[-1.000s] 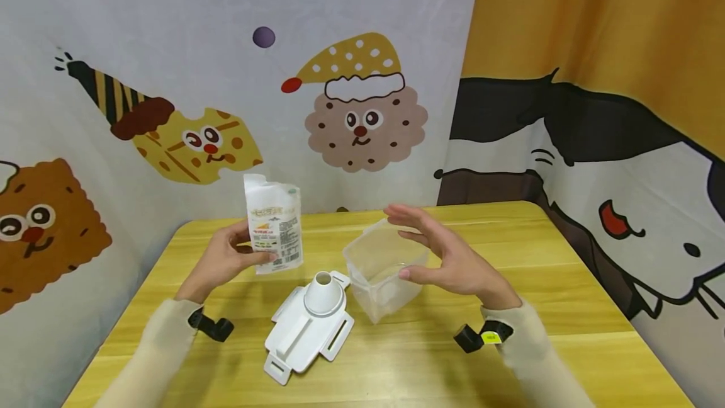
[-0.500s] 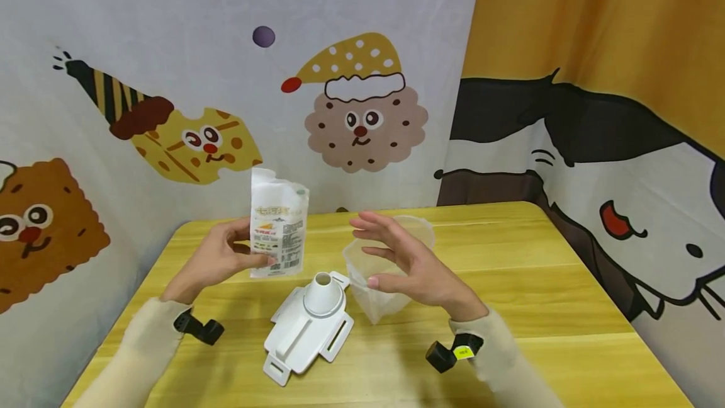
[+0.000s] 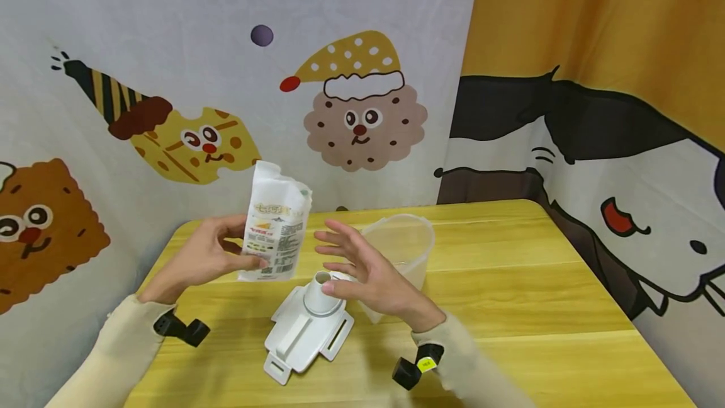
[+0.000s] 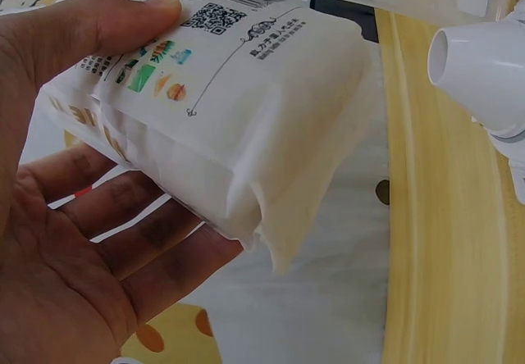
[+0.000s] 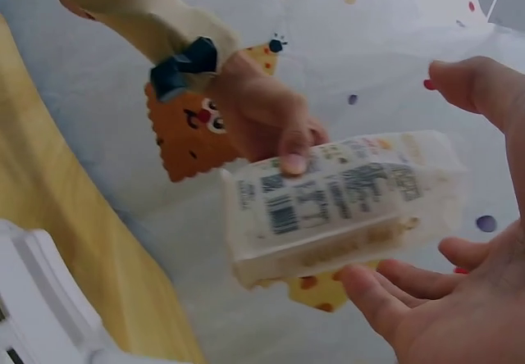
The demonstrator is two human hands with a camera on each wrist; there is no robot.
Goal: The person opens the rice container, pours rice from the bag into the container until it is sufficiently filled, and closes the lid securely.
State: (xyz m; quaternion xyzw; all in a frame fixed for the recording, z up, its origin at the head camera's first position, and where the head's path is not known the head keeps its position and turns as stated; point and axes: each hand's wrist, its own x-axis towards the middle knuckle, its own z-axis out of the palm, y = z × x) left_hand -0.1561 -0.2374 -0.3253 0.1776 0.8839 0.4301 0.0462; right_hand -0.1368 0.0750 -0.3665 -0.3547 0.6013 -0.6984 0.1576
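Note:
My left hand (image 3: 198, 257) grips a white packet (image 3: 279, 225) with printed text and a barcode, thumb on its front and fingers behind. The packet stands nearly upright above the table, its top edge uneven. In the left wrist view, the bottom end of the packet (image 4: 238, 118) bulges as if filled. My right hand (image 3: 376, 276) is held just right of the packet, thumb and fingers spread, holding nothing. Below it sits a white plastic lid (image 3: 306, 335) with a cone-shaped spout and slotted tabs. The right wrist view shows the packet (image 5: 344, 204) between both hands.
A translucent plastic container (image 3: 419, 241) stands behind my right hand, partly hidden by it. The wooden table (image 3: 538, 282) reaches back to a cartoon-printed curtain (image 3: 362, 5). Each wrist wears a small black camera.
My right hand has moved left, from in front of the container to beside the packet. The left hand has shifted slightly left, and the packet has tilted a little, its top leaning right.

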